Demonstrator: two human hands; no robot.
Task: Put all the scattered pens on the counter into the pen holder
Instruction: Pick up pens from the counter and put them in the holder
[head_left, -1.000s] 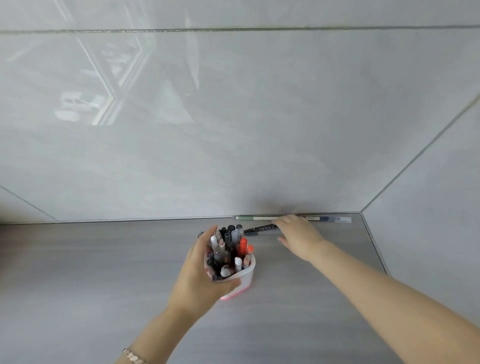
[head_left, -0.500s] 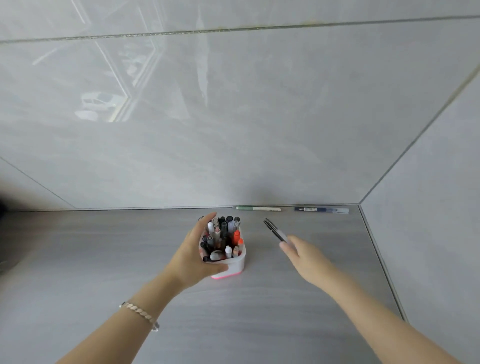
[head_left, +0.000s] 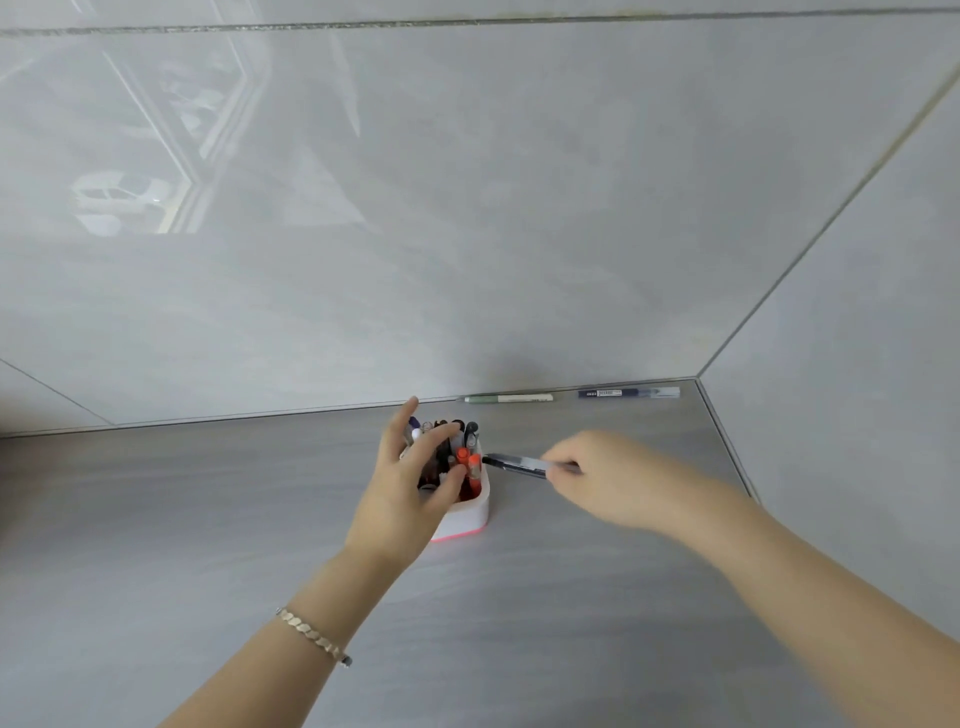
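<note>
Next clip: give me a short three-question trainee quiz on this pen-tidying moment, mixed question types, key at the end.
1. True or false: the right hand holds a black pen with its tip near the pen holder.
2. How many pens lie along the wall at the back of the counter?
3. The left hand is: A) flat on the counter; B) around the pen holder; C) lifting the green pen.

Key: 1 true; 2 two, the green pen and the blue pen; 3 B.
</note>
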